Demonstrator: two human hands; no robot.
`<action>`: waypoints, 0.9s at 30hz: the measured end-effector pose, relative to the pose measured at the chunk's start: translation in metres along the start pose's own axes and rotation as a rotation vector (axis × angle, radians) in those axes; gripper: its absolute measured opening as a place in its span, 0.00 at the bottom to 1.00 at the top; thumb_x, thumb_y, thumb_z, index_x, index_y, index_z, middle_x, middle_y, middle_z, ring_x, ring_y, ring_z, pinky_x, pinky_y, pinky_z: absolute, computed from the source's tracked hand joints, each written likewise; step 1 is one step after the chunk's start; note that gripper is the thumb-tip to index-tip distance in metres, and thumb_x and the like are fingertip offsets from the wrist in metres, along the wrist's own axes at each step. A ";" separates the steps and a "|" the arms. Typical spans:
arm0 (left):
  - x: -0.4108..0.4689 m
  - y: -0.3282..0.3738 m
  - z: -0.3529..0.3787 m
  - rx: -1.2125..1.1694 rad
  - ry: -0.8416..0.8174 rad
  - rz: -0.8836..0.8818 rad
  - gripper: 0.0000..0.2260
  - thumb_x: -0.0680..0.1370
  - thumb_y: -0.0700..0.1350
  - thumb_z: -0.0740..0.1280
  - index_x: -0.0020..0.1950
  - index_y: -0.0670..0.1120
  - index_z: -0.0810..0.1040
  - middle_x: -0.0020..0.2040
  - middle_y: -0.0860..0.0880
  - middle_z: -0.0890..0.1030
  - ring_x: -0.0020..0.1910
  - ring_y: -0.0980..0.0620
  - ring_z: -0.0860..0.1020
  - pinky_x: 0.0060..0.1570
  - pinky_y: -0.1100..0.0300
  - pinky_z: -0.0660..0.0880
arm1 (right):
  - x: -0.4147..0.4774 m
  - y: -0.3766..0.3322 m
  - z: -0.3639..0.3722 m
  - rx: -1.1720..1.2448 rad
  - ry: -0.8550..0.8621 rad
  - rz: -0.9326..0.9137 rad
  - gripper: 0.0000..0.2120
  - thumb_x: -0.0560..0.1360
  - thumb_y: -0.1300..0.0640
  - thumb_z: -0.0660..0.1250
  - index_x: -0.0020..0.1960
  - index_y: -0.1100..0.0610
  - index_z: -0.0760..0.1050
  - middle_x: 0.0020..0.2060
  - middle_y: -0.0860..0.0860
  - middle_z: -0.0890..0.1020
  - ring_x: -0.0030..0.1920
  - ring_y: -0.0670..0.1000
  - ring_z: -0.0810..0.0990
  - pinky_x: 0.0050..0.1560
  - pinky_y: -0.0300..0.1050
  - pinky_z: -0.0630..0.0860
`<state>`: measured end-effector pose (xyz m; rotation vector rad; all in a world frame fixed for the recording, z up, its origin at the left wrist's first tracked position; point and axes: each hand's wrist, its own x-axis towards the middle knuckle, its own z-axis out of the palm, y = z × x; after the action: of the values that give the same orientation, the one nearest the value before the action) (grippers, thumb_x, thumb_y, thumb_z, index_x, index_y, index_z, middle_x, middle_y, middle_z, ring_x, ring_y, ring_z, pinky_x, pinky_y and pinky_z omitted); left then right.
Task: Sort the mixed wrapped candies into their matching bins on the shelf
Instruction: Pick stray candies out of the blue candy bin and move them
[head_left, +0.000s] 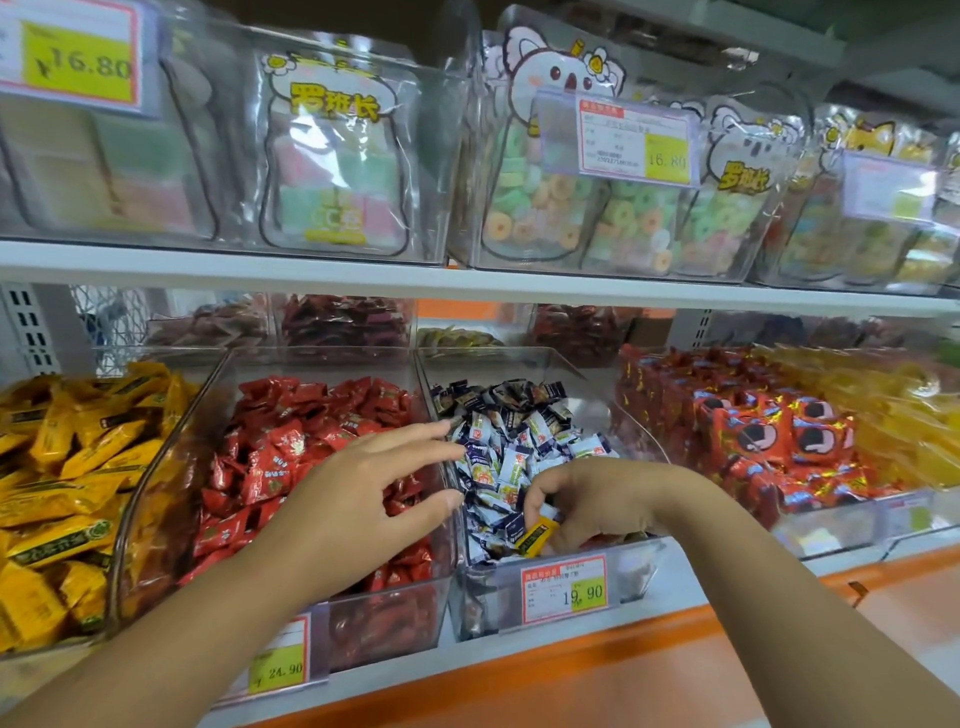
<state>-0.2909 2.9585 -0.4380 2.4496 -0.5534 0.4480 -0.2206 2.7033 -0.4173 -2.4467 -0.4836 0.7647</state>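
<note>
Right hand (597, 499) pinches yellow candy (537, 535) above the "19.90" tag (563, 587).

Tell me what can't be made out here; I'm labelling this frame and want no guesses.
Head view, yellow candy: far end hidden under fingers of the right hand.
Head view, price tag: small print too small.
Head view, back-row bins: in shadow, blurred.
Head view, yellow-candy bin: cut by left edge.

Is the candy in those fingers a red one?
No, the right hand pinches a yellow candy, low at the front of the blue-and-white candy bin.
</note>
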 end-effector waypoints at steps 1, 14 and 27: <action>0.001 0.000 0.001 0.039 0.018 0.011 0.20 0.71 0.71 0.54 0.61 0.73 0.70 0.66 0.76 0.64 0.66 0.69 0.64 0.66 0.63 0.61 | -0.001 -0.001 -0.001 0.001 0.022 -0.020 0.12 0.69 0.58 0.77 0.48 0.48 0.79 0.31 0.50 0.73 0.29 0.49 0.68 0.31 0.43 0.64; 0.030 0.032 0.013 0.150 -0.017 -0.006 0.26 0.72 0.70 0.56 0.68 0.64 0.70 0.60 0.65 0.71 0.64 0.62 0.60 0.61 0.62 0.56 | -0.021 -0.031 -0.016 0.179 0.492 -0.301 0.11 0.66 0.59 0.79 0.46 0.52 0.80 0.41 0.55 0.81 0.37 0.48 0.75 0.42 0.43 0.73; 0.035 0.037 0.005 -0.312 0.076 -0.210 0.13 0.80 0.55 0.53 0.50 0.48 0.70 0.50 0.50 0.78 0.53 0.50 0.73 0.56 0.46 0.70 | -0.019 -0.053 -0.002 0.390 0.630 -0.395 0.20 0.69 0.59 0.76 0.58 0.46 0.77 0.52 0.47 0.80 0.54 0.44 0.79 0.51 0.33 0.76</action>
<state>-0.2780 2.9175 -0.4099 2.1531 -0.3038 0.3380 -0.2432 2.7360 -0.3771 -1.9855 -0.4855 -0.0844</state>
